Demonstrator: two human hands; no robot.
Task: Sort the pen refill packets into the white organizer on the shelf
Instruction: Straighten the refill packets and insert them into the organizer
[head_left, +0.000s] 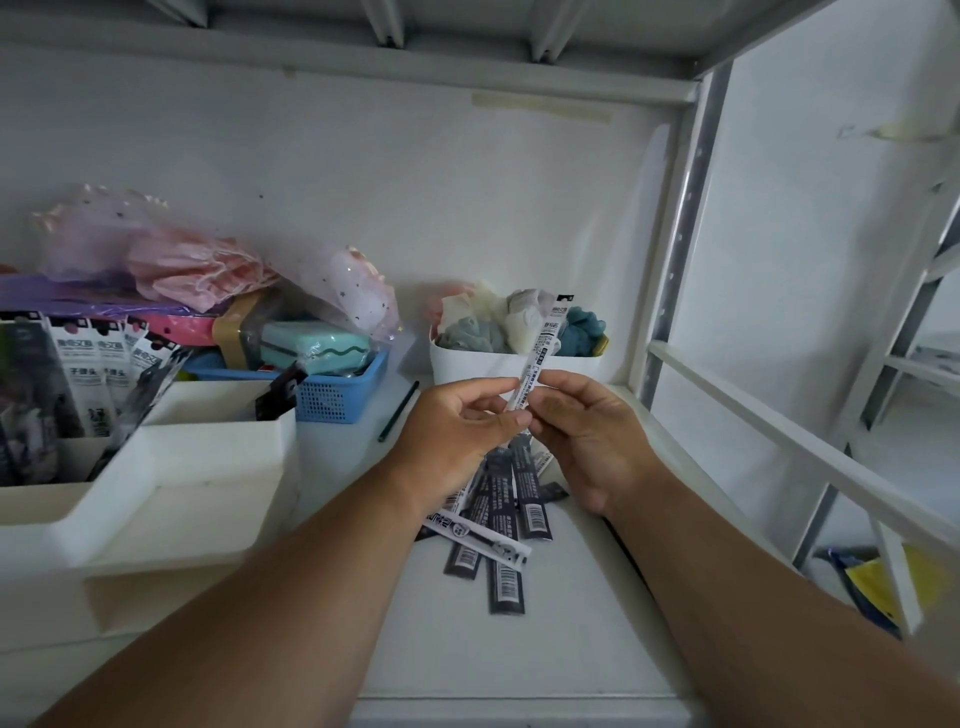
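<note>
A long white pen refill packet (545, 340) stands nearly upright above the shelf, pinched at its lower end by both hands. My left hand (457, 426) holds it from the left and my right hand (587, 436) from the right. Below the hands several dark refill packets (506, 525) lie in a loose pile on the white shelf board (519, 660). The white organizer (208, 457) sits at the left; its back compartments hold several upright packets (88, 374), and its front compartment shows no contents.
A blue basket (343, 392) with a teal box stands behind the organizer, under pink bags. A white tub (467, 366) of cloth items is at the back. A dark pencil (399, 411) lies on the shelf. Metal uprights and rails (779, 431) bound the right side.
</note>
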